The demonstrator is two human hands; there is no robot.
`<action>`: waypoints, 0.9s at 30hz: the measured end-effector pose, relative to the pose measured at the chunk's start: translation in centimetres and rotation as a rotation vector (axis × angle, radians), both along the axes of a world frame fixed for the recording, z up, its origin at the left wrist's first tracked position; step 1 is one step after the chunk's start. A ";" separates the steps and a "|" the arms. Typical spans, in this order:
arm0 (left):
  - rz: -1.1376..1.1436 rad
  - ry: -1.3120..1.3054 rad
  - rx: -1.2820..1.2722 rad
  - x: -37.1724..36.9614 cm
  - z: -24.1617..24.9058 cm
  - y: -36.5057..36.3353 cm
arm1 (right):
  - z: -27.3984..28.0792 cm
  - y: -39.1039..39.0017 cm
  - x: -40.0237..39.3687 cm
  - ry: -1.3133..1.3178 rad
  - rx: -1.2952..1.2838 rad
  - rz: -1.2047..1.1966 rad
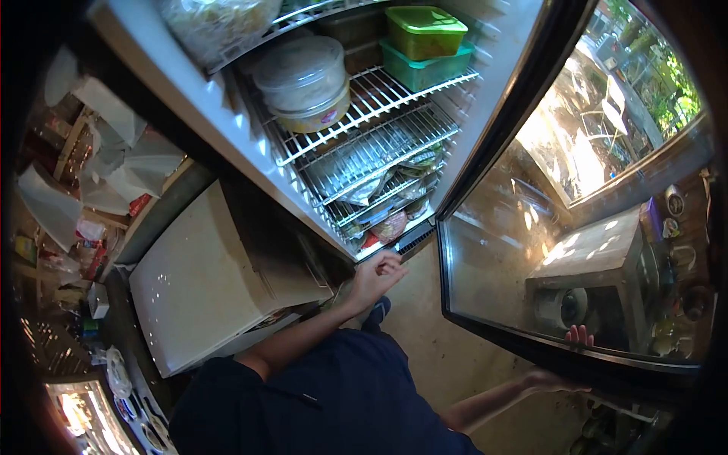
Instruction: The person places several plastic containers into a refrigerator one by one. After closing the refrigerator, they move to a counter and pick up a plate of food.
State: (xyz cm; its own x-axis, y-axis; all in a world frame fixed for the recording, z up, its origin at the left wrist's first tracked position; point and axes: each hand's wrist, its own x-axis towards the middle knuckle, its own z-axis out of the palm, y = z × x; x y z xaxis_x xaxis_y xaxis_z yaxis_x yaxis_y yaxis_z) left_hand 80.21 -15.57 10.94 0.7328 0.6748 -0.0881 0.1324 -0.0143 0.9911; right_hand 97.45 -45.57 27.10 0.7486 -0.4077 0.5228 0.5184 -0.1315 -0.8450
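A tall refrigerator [220, 140] stands open in front of me. My left hand [379, 274] hovers at the foot of its opening, fingers loosely curled, with nothing visible in it. My right hand [557, 379] is at the outer edge of the glass fridge door [485, 258], its fingertips showing above the black frame. On a wire shelf [371, 98] sit stacked round clear tubs [303, 80]. Beside them a green lidded container [426, 32] rests on a teal container [425, 67]. Lower racks hold bagged items [390, 226], partly hidden.
A white box-shaped appliance [201, 284] stands left of the fridge. Cluttered shelves with plastic bags [114, 163] line the far left. Through or in the door glass appears a grey boxy appliance [591, 258]. A bright window [607, 98] is at the upper right.
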 end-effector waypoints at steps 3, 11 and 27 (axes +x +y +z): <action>-0.102 -0.156 0.035 0.2 3.7 0.3 | -0.1 0.5 -0.7 0.110 0.099 0.048; -0.229 -0.322 0.521 -4.2 7.9 -0.6 | -2.2 4.5 -7.3 -0.024 -0.103 0.091; 0.378 -0.113 0.047 -21.9 0.3 4.7 | -6.5 23.1 -17.2 -0.359 -0.235 0.604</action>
